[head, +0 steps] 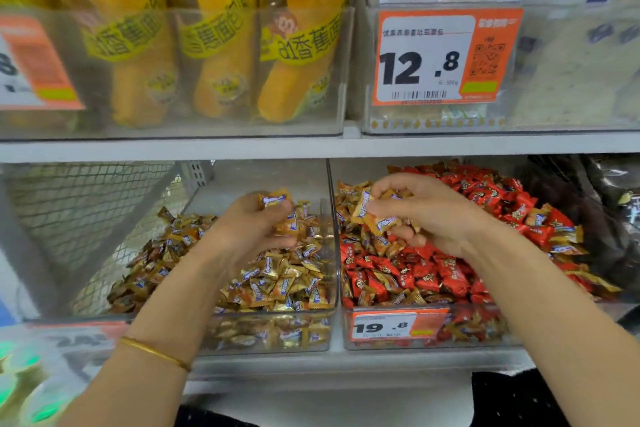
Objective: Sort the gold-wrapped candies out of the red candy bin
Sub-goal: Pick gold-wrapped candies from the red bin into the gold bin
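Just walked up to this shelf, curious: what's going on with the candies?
A person is sorting sweets on a shop shelf. Their right hand grips a few gold-wrapped candies above the red candy bin, where more gold ones lie among the red. Their left hand holds a gold candy over the neighbouring gold bin.

Grey shop shelving [173,148] — wire-mesh side panel [86,215] at left, orange price tags [446,55].

our right grip [433,215] pinches several gold-wrapped candies [375,218] over the red candy bin [491,329], while our left grip [252,229] holds one above the neighbouring gold bin [270,334].
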Demonstrator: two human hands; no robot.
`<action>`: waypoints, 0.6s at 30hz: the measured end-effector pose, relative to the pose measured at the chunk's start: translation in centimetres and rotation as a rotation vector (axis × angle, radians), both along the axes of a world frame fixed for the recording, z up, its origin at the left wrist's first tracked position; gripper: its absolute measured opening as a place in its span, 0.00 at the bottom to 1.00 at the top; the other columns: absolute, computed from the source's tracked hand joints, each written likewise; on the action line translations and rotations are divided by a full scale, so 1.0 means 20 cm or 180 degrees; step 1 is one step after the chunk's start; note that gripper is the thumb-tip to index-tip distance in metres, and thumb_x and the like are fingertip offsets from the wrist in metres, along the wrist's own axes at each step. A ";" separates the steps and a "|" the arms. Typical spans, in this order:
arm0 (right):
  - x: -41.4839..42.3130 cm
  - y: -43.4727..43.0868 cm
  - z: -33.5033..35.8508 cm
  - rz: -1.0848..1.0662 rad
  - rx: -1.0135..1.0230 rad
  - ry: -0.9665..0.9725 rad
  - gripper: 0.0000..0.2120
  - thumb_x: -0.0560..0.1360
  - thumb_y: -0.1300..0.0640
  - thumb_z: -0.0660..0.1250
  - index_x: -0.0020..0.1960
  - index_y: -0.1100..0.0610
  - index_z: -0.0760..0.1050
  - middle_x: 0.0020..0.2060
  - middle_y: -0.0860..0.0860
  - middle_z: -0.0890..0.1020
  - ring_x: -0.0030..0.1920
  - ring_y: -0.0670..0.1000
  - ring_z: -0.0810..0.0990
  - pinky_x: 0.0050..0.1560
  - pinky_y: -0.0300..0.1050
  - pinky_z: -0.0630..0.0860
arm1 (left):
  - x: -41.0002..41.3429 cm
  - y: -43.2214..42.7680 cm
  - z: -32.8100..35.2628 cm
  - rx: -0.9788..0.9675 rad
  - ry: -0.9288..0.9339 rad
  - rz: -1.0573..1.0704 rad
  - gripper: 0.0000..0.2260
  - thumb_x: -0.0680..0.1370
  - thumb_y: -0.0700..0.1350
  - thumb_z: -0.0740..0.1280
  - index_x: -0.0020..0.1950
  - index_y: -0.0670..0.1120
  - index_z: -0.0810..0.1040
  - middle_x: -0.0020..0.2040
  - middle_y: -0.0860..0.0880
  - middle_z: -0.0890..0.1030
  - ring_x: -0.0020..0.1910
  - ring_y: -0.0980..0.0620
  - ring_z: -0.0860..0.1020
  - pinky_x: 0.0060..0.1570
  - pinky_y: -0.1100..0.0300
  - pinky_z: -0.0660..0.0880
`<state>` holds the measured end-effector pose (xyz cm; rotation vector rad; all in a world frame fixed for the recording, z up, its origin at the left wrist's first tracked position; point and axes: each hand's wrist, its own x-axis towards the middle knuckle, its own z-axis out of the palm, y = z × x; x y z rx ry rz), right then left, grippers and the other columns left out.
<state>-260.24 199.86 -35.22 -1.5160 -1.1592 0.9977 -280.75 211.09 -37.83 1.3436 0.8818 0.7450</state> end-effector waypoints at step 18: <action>-0.26 0.15 0.04 0.0159 0.0052 -0.0478 0.15 0.79 0.71 0.56 0.62 0.64 0.73 0.59 0.58 0.75 0.55 0.51 0.79 0.45 0.40 0.81 | -0.10 0.02 -0.01 0.1977 0.0732 0.0117 0.14 0.79 0.38 0.61 0.58 0.56 0.76 0.58 0.52 0.77 0.55 0.64 0.74 0.42 0.76 0.71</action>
